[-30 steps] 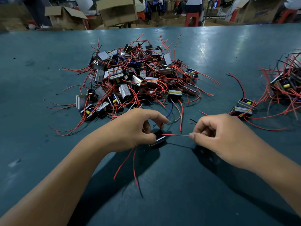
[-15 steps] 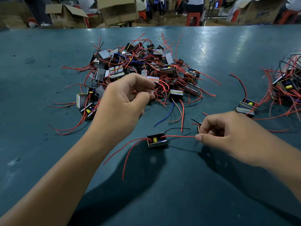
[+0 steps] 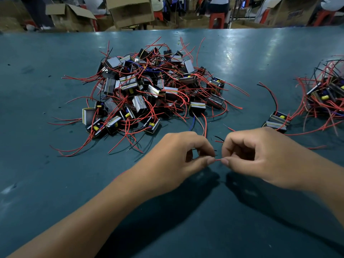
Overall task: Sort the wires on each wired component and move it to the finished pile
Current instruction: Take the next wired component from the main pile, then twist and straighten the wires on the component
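Observation:
A big tangled pile of small wired components (image 3: pixel 149 92) with red, black and a few blue wires lies at the middle of the teal table (image 3: pixel 55 183). In front of it my left hand (image 3: pixel 178 157) and my right hand (image 3: pixel 260 155) nearly touch, both pinching a short red wire (image 3: pixel 217 159) between thumb and forefinger. The component that this wire belongs to is hidden under my left hand. A second pile of components (image 3: pixel 327 97) sits at the right edge, with two more components (image 3: pixel 277 121) just to its left.
Loose red and black wire ends stick out around the big pile, some reaching close to my hands. Cardboard boxes (image 3: pixel 130 10) and red stools (image 3: pixel 216 19) stand beyond the table's far edge, where people are partly in view.
My left hand came back down from the big pile and closed over the component on the table. It now pinches the red wire close to my right hand, which has barely moved.

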### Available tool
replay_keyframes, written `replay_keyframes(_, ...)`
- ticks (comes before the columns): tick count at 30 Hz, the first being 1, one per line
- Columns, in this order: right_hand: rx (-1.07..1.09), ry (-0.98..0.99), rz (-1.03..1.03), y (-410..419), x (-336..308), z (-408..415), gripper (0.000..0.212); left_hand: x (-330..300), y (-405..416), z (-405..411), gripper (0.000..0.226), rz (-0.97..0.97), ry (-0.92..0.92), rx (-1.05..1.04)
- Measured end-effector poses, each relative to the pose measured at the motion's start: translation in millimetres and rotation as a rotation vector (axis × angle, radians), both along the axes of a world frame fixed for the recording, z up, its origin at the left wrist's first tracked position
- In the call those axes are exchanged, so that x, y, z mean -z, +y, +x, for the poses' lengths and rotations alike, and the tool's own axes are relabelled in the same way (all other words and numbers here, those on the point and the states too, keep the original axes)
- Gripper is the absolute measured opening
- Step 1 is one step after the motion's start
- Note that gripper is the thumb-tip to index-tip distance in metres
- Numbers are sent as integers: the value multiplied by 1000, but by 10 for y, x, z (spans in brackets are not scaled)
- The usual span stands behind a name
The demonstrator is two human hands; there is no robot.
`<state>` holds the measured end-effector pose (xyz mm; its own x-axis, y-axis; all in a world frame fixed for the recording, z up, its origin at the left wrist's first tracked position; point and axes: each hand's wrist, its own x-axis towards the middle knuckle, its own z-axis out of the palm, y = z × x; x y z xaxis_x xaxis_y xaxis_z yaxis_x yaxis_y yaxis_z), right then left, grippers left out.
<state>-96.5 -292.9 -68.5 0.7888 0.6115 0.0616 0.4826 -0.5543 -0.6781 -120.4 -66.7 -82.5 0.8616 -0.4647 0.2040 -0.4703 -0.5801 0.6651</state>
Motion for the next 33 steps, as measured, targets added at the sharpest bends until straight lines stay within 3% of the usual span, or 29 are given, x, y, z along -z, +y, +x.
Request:
replay_keyframes(8,-81,-309,-156,-68,-76,28,9,53,45,54,3,-8,-3,8)
replay_keyframes(17,-114,-522,-115,-3,-25,-24,8,41,52,49,3,-9,-22,17)
replay_keyframes(30,-39,-572,-184,24,48,1,7,65,56,40,6,8,-40,24)
replay_keyframes(33,64,-520,-81,-73,-10,56,3,58,71,49,6,-1,-28,4)
